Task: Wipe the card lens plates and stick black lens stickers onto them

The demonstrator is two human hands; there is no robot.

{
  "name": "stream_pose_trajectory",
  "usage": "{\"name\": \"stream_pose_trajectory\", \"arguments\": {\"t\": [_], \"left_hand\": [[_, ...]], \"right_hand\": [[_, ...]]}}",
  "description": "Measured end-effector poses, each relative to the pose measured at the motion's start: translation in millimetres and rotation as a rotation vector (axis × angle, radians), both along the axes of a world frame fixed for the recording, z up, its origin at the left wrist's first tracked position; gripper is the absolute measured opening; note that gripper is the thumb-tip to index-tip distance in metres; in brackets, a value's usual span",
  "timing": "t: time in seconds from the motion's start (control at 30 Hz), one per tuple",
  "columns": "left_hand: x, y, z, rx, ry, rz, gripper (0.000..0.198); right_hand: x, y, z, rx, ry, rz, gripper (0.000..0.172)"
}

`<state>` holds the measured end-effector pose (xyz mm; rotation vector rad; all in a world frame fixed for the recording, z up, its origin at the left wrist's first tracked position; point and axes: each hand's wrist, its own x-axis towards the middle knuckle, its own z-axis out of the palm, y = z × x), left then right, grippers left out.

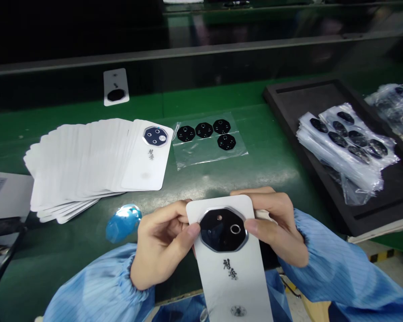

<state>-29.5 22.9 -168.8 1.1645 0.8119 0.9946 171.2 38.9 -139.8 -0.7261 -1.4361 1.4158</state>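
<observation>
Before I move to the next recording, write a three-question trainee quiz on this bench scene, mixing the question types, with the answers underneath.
1. Count: How many black octagonal pieces lie on or in the clear plastic?
2. True or false: The left hand and the right hand hold the same white panel.
3. Multiple choice: From the wearer's view, where is the fanned-out stack relative to the clear plastic?
A) To its right
B) To its left
C) On top of it

Key:
1. Four
2. True
3. B
</observation>
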Motion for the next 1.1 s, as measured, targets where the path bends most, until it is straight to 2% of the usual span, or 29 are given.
{"name": "stream_pose_trajectory", "arguments": {"t": [0.13,0.23,0.4,0.57,0.87,1.1], "left_hand": [[-1,1,-1.3,-0.005,0.012,0.009,0.011],[1,2,0.0,-0.008,0.039,0.019,0.013],[7,8,11.5,0.010,0.051,0.003,0.020],[11,13,18.8,0.012,0.112,0.035,0.016],[11,17,19.6,-0.050,0.098,0.065,0.006],[9,23,17.7,-0.103,0.114,0.029,0.010]], "right_hand": [[1,0,-2.9,-0.003,-0.013,-0.004,0.023],[1,0,-7.3,-0.076,-0.071,-0.044,0.027],[0,1,-11.1,-0.253,-0.081,-0.069,0.034],[-1,0,-11.9,-0.315,-0.063,-0.085,0.031],[-5,0,-22.5,-0.384,-0.039,-0.153,0.032],[-7,1,-31.7,-0.451,-0.056,-0.209,0.034]]}}
